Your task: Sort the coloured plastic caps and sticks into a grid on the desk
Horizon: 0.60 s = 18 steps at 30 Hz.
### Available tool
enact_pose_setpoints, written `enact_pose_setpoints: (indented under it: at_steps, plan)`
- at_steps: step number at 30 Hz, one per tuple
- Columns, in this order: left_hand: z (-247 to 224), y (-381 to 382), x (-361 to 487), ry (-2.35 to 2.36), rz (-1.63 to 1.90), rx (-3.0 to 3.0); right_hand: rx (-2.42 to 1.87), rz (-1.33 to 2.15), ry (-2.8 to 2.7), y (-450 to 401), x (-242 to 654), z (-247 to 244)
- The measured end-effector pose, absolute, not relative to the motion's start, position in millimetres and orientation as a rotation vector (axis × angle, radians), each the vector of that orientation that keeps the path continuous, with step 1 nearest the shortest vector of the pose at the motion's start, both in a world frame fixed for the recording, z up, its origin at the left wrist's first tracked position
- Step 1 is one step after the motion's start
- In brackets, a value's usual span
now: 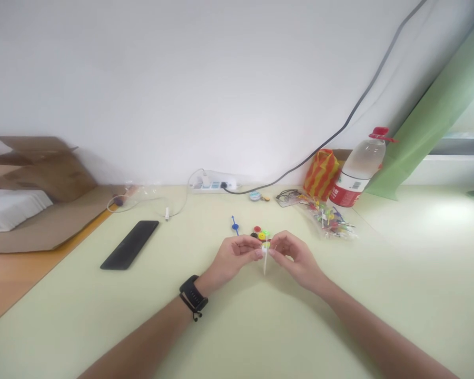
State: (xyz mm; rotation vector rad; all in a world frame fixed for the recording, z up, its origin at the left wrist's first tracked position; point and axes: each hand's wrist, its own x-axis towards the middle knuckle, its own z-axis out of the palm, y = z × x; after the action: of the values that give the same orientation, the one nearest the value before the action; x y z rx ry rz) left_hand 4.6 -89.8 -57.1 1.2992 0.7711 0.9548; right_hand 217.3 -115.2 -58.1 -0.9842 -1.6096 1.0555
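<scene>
Over the middle of the table, my left hand (239,259) and my right hand (296,259) meet at a thin white plastic stick piece (265,266). Fingertips of both hands pinch its upper part from either side; the lower end points down toward the tabletop. What exactly the fingertips cover is too small to make out. Just behind them lie several small round plastic discs, among them a red disc (257,229), a yellow disc (262,236) and a green disc (266,232). A blue stick with a disc on it (235,227) lies to their left.
A black phone-like slab (129,245) lies at left, near cardboard (43,231) and white stacked cards (16,209). A power strip (213,185) sits by the wall. At right are a bag of small coloured parts (332,222), a striped bag (321,173) and a large bottle (357,168).
</scene>
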Motion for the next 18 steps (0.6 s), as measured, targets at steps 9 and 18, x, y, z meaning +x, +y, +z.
enact_pose_setpoints:
  at_steps: [9,18]
  plan:
    - [-58.7,-90.2,4.6,0.765,0.924,1.312,-0.995,1.046,-1.63,-114.7,217.2,-59.0]
    - [-54.5,-90.1,3.8,0.799,0.973,1.324,-0.972,1.133,-1.535,-115.9,216.3,-62.6]
